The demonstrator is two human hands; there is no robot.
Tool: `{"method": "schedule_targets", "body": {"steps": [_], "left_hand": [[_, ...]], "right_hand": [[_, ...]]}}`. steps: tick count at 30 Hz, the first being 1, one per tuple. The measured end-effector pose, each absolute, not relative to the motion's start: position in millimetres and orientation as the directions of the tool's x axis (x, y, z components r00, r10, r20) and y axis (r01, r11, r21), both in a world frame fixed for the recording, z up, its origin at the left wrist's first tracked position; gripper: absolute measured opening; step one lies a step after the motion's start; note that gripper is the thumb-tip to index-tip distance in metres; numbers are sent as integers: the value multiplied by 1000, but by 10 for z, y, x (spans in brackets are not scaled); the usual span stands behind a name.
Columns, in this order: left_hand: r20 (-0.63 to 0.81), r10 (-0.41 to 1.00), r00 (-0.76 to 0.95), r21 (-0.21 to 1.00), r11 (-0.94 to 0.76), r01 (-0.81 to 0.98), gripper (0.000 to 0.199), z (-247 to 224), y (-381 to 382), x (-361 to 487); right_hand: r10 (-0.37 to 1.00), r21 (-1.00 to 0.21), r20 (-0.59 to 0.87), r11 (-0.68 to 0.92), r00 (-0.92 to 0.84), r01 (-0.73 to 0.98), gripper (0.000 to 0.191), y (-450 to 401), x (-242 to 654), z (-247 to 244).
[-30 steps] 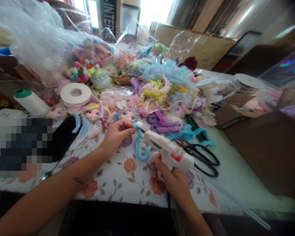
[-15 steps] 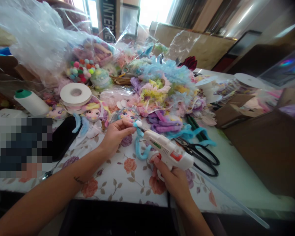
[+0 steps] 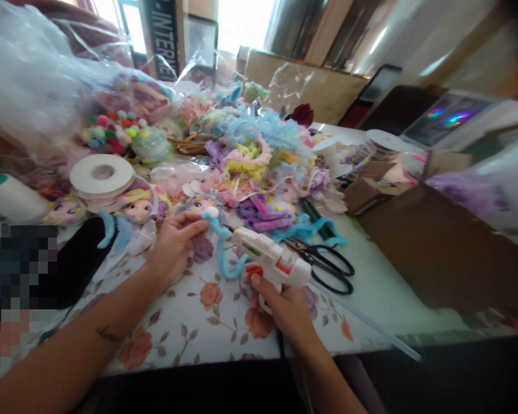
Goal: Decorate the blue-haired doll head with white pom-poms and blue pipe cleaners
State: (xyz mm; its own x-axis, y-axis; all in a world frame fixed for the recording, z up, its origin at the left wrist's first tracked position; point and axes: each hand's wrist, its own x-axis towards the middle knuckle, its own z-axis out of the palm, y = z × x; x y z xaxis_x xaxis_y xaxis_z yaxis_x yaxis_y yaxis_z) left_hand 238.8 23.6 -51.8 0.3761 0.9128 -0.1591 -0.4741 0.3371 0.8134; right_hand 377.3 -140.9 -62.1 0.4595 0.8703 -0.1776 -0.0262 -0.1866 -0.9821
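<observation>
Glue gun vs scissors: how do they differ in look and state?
The glue gun is white with red parts; the scissors have black handles. The glue gun is in the right hand; the scissors lie on the table. Both point away, leftward.

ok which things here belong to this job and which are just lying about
In use, it seems:
white glue gun with red trigger, right hand
blue fuzzy strip with white end, left hand

Lying about:
black-handled scissors
round white spool
green-topped white thread cone
brown cardboard box
</observation>
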Motion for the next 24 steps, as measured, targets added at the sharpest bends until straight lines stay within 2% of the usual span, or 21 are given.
{"method": "schedule_targets", "body": {"steps": [3, 7, 9, 11, 14, 17, 24], "left_hand": [[-204, 904, 376, 727, 398, -560, 22, -480, 301, 2355], [-211, 886, 413, 694, 433, -575, 19, -477, 320, 2328], [-222, 878, 424, 699, 446, -559, 20, -489, 292, 2335], [-239, 873, 426, 711, 456, -535, 24, -504, 259, 2353], [-258, 864, 432, 729, 467, -500, 25, -530, 231, 2379], [-259, 864, 432, 745, 463, -480, 22, -557, 237, 2392], [-254, 860, 442, 755, 462, -466, 21, -570, 234, 2394]], "right_hand": [[856, -993, -112, -111, 505, -33, 16, -1444, 3932, -573], [730, -996, 5, -57, 683, 68, 26, -1601, 4507, -491], [605, -967, 40, -177, 795, 183, 34, -1714, 4946, -477], [448, -865, 44, -429, 893, 258, 38, -1818, 5416, -489], [335, -777, 59, -575, 940, 254, 30, -1902, 6002, -545], [307, -688, 83, -671, 948, 277, 25, -1880, 6320, -627], [368, -475, 46, -810, 929, 345, 26, -1833, 6311, -628]]}}
